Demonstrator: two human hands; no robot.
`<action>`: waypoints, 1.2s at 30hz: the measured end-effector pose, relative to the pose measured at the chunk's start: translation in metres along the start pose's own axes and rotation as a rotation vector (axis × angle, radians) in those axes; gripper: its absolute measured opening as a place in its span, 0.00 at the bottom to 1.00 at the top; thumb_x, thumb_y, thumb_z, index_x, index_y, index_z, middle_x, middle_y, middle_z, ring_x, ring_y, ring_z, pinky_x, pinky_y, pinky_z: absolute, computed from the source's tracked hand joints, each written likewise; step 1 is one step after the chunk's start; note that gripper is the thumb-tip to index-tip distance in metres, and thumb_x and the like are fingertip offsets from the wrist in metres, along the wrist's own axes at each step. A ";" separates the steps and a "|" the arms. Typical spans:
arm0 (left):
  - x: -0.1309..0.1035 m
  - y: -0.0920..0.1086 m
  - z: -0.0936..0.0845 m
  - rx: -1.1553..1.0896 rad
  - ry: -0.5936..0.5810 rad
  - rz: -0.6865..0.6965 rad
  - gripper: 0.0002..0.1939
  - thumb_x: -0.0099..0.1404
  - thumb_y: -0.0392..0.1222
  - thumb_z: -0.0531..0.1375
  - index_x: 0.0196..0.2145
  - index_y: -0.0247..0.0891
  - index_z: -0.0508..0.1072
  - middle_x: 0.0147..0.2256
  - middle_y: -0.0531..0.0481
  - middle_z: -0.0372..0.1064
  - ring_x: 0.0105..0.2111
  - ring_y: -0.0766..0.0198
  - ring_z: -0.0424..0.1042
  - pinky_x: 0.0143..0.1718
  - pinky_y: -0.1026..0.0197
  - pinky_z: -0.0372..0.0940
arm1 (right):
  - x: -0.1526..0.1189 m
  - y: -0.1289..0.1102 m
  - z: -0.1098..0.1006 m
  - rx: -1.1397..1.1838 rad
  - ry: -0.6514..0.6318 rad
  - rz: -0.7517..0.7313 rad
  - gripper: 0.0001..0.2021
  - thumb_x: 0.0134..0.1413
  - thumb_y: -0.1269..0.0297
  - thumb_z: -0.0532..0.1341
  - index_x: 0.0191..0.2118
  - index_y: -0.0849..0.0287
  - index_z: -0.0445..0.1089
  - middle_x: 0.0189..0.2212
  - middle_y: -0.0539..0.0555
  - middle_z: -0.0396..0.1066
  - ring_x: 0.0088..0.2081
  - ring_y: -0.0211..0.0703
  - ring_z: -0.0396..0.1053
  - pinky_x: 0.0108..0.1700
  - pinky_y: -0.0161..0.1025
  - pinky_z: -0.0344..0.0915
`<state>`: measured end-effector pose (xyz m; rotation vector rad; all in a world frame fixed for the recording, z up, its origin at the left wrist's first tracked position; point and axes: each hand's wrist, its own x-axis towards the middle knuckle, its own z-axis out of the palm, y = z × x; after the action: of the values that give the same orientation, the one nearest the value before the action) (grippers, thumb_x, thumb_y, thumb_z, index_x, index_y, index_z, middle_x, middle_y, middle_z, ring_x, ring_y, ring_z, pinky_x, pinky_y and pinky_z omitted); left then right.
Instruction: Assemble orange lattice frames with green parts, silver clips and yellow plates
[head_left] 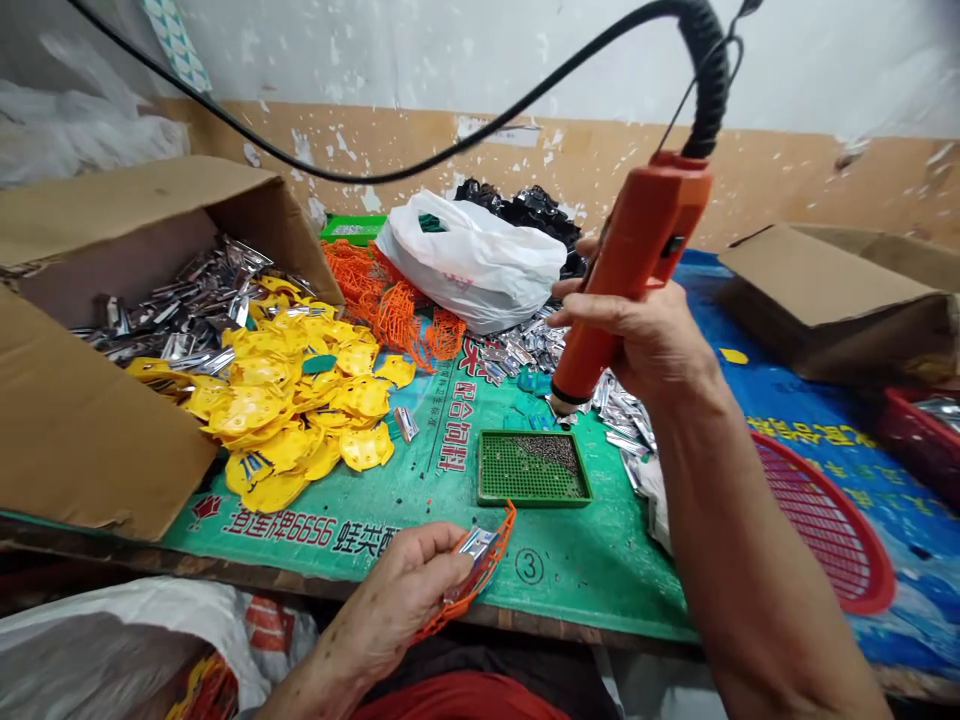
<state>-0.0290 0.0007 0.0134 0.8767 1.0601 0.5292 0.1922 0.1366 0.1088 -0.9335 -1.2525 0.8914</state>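
Note:
My right hand point(652, 330) is wrapped round an orange electric screwdriver point(626, 270), whose tip points down above the far side of a green screw tray point(491, 475). Small dark screws point(551, 455) lie heaped toward the tray's right end. Close to the table's front edge, my left hand point(420, 575) pinches an orange plastic mesh piece point(491, 565) together with a shiny metal plate point(478, 543). My fingers cover part of both. A thick black cable point(420, 170) runs from the screwdriver's top and loops to the upper left.
At left, a cardboard box point(97, 410) spills metal plates beside piled yellow plastic pieces point(292, 400). Behind are orange mesh parts point(390, 300) and a white plastic bag point(472, 260). To the right are a red basket point(825, 520) and another cardboard box point(832, 290).

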 end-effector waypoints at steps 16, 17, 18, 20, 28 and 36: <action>0.005 0.006 0.010 0.207 -0.125 0.033 0.10 0.61 0.45 0.55 0.28 0.35 0.67 0.23 0.57 0.57 0.24 0.69 0.52 0.26 0.64 0.48 | -0.064 0.039 0.026 -0.162 0.291 0.028 0.09 0.35 0.67 0.68 0.19 0.57 0.65 0.21 0.47 0.67 0.20 0.37 0.64 0.24 0.40 0.66; 0.005 0.007 0.011 0.208 -0.124 0.034 0.09 0.60 0.44 0.55 0.28 0.35 0.66 0.23 0.57 0.57 0.24 0.69 0.52 0.26 0.64 0.48 | -0.065 0.041 0.026 -0.171 0.295 0.028 0.09 0.35 0.67 0.68 0.19 0.57 0.65 0.22 0.47 0.67 0.21 0.36 0.64 0.25 0.40 0.67; 0.005 0.007 0.011 0.211 -0.121 0.034 0.09 0.60 0.44 0.55 0.28 0.35 0.66 0.23 0.57 0.57 0.24 0.69 0.52 0.26 0.65 0.48 | -0.065 0.042 0.027 -0.179 0.299 0.027 0.09 0.35 0.67 0.68 0.19 0.58 0.65 0.23 0.47 0.68 0.21 0.36 0.64 0.25 0.40 0.67; 0.005 0.006 0.010 0.220 -0.114 0.032 0.09 0.60 0.44 0.55 0.28 0.35 0.66 0.23 0.57 0.57 0.25 0.69 0.53 0.26 0.65 0.48 | -0.066 0.045 0.027 -0.191 0.314 0.024 0.09 0.35 0.67 0.68 0.20 0.59 0.66 0.24 0.48 0.68 0.21 0.36 0.64 0.25 0.40 0.68; 0.005 0.005 0.001 0.241 -0.081 0.044 0.11 0.62 0.45 0.54 0.28 0.35 0.66 0.23 0.57 0.55 0.24 0.69 0.51 0.25 0.65 0.47 | -0.065 0.053 0.024 -0.231 0.323 0.039 0.09 0.36 0.64 0.69 0.22 0.60 0.67 0.23 0.48 0.68 0.21 0.36 0.65 0.25 0.39 0.67; 0.006 0.003 0.000 0.223 -0.077 0.043 0.11 0.62 0.45 0.54 0.27 0.36 0.65 0.23 0.57 0.55 0.24 0.69 0.51 0.25 0.64 0.46 | -0.066 0.058 0.023 -0.227 0.317 0.020 0.08 0.37 0.65 0.68 0.22 0.60 0.68 0.21 0.47 0.67 0.21 0.37 0.64 0.24 0.38 0.66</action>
<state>-0.0266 0.0071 0.0121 1.1093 1.0440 0.4146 0.1603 0.0990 0.0328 -1.2180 -1.0844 0.5941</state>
